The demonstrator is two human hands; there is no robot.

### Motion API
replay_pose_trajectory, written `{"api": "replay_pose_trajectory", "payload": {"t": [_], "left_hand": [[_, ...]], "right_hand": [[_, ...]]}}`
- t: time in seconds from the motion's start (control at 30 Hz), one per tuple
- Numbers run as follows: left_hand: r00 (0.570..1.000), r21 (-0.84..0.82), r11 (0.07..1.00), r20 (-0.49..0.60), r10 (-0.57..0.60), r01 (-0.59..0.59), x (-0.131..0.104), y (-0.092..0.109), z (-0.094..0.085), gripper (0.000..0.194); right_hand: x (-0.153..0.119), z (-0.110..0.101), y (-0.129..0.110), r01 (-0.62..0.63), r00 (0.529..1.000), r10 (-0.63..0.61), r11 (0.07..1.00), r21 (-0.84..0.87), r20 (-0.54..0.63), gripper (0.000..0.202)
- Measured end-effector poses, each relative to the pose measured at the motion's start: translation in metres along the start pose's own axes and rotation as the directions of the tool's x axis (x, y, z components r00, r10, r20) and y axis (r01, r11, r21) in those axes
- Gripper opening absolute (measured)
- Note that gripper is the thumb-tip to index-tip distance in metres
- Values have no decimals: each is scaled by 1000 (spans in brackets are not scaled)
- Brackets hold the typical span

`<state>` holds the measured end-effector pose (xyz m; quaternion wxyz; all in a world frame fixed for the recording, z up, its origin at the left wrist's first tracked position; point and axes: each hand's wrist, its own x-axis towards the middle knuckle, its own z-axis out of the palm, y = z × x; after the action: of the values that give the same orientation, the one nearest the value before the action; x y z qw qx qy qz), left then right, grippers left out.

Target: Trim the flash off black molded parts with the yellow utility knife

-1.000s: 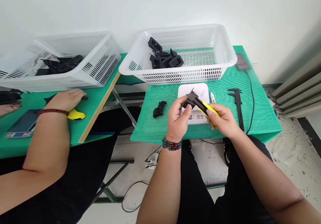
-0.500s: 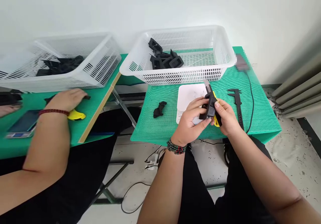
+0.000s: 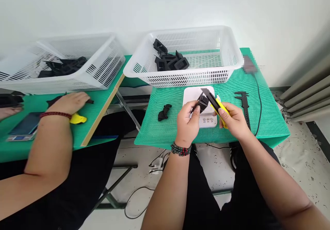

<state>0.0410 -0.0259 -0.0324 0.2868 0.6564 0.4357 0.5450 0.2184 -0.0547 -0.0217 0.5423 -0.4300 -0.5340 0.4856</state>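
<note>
My left hand [image 3: 188, 120] grips a small black plastic part [image 3: 202, 102] above the white scale [image 3: 208, 121]. Closed round a yellow utility knife [image 3: 219, 109], my right hand [image 3: 233, 120] is just to the right of the part. The knife's blade is out and points up and left, past the part's upper right side. On the green cloth left of the scale lies another black piece [image 3: 164, 112]. A black caliper [image 3: 244, 108] rests to the right of my right hand, partly hidden by it.
Behind the scale stands a white basket [image 3: 185, 77] holding several black parts. A cable [image 3: 260, 103] runs down the right side of the green table [image 3: 273, 120]. At the left, a co-worker's hand [image 3: 70, 103] is near another basket [image 3: 103, 63].
My hands have moved apart. The left hand has shifted slightly left with the black part, and the knife in my right hand now shows its blade and yellow body.
</note>
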Motion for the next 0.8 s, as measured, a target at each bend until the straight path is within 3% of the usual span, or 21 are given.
{"api": "replay_pose_trajectory", "payload": {"t": [0.1,0.27,0.33,0.5,0.63,0.73,0.8], "left_hand": [[998,79,996,-46,38,-34,3,-5,-9,32],[985,49,984,25,171,-172,1,2,-14,26],[980,2,981,50,194,-194,-1,6,-11,23],[992,-187,981,102,79,-59,-7,13,2,24],[993,-283,959,117,28,6,-10,16,12,35],[998,-184,982,42,-40,47,-8,16,12,36],[999,-117,993,9,-33,34,-4,14,8,37]], "right_hand": [[0,-5,1,-1,998,6,998,-69,68,45],[8,-13,5,-79,995,64,977,-200,-79,49],[10,-14,6,-117,990,104,982,-150,-93,50],[6,-3,2,-109,993,113,985,133,-22,48],[-1,11,1,-41,998,45,995,87,-52,47],[-4,17,3,48,999,-49,999,-20,-24,41],[-5,17,4,46,999,-46,999,-24,6,42]]}}
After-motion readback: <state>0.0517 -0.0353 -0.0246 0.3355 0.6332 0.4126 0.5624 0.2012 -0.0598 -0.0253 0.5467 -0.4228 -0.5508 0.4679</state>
